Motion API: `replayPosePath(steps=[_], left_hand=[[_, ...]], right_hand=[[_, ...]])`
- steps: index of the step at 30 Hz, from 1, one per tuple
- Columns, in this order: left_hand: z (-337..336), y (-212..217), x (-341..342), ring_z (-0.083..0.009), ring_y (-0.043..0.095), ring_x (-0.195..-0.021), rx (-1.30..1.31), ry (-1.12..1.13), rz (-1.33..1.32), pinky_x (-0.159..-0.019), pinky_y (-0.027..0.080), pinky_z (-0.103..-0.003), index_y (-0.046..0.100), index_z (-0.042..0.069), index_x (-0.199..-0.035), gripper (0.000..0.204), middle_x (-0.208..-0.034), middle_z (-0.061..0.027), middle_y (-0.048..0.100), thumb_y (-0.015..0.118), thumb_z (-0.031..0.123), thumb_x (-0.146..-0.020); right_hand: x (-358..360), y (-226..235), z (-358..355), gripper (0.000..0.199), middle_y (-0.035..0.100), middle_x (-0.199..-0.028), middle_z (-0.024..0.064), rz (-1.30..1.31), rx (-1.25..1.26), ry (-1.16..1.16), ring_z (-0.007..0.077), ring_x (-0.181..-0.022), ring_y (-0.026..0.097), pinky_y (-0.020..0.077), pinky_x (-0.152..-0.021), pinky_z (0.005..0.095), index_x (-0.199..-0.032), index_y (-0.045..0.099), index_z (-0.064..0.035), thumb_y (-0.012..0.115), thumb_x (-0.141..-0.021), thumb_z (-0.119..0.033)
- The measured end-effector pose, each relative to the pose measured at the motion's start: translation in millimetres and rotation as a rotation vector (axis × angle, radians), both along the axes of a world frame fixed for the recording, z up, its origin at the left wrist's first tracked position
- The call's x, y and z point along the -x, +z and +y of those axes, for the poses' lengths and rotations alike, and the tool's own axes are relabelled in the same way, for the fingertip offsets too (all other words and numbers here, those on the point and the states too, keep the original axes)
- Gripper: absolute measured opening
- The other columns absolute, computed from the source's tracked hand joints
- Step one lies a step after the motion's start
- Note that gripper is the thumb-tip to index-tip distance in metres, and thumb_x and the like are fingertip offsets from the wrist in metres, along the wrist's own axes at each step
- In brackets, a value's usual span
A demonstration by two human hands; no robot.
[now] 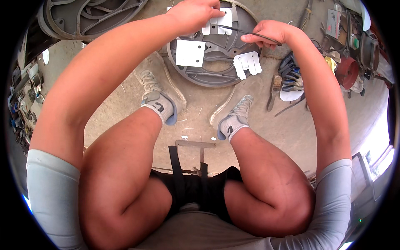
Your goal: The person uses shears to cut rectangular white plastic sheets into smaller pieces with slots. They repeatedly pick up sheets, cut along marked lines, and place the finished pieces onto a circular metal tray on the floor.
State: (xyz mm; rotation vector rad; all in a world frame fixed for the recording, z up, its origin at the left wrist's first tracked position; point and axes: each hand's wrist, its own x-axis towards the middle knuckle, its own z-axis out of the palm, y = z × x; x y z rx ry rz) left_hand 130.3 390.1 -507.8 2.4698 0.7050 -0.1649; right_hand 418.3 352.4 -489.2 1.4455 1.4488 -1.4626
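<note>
Near the top, a round grey metal casting with curved ribs lies on the floor between my feet. My left hand reaches over its far edge, fingers bent and tips pressed on a slotted white sheet piece. My right hand is closed round a long, thin, dark tool; its kind is unclear. The tool's narrow end points left and meets the slotted piece. A square white sheet with dark round holes lies at the casting's left, and another slotted white piece rests at its right.
A second ribbed casting stands at the upper left. Right of my right forearm lie a wooden-handled brush, dark work gloves and a reddish round part. My shoes flank the casting's near side, among small white scraps.
</note>
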Motion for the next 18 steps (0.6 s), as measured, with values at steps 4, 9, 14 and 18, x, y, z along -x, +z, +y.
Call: replayPosePath(steps=[4,9,14,18], left_hand=[[-0.6,-2.2,-2.0,-0.0251,0.063,-0.125,-0.008,0.008,0.006,-0.106,0.055,-0.040,0.068,0.020,-0.143,0.065,-0.131,-0.0010,0.063,0.079,-0.002,-0.083],[-1.4,1.8,-2.6,-0.0249,0.063,-0.125,-0.010,0.006,0.015,-0.107,0.055,-0.040,0.068,0.020,-0.144,0.066,-0.131,-0.0006,0.063,0.078,-0.003,-0.083],[-1.6,3.5,-1.7,-0.0249,0.063,-0.125,-0.006,0.017,0.026,-0.107,0.054,-0.040,0.068,0.020,-0.143,0.065,-0.131,-0.0006,0.063,0.076,-0.003,-0.083],[-1.3,1.6,-2.3,-0.0250,0.063,-0.125,-0.007,0.014,0.012,-0.107,0.054,-0.040,0.069,0.020,-0.143,0.064,-0.131,-0.0008,0.063,0.076,-0.002,-0.084]], right_hand=[[0.4,2.6,4.4,0.081,0.061,-0.065,0.0045,-0.002,0.010,0.014,0.0178,-0.059,0.061,0.0503,-0.056,0.0339,-0.072,0.067,-0.0057,0.070,-0.084,-0.086],[-3.3,0.4,6.2,0.082,0.060,-0.065,0.0041,-0.006,-0.023,0.037,0.0176,-0.058,0.060,0.0496,-0.056,0.0335,-0.072,0.067,-0.0056,0.069,-0.084,-0.086],[-1.6,-2.3,8.6,0.081,0.061,-0.065,0.0046,-0.002,-0.011,0.032,0.0182,-0.058,0.061,0.0508,-0.056,0.0339,-0.073,0.067,-0.0055,0.070,-0.084,-0.086],[2.4,-0.2,12.7,0.080,0.061,-0.065,0.0046,-0.026,-0.022,0.049,0.0185,-0.059,0.062,0.0512,-0.056,0.0340,-0.073,0.068,-0.0055,0.071,-0.083,-0.085]])
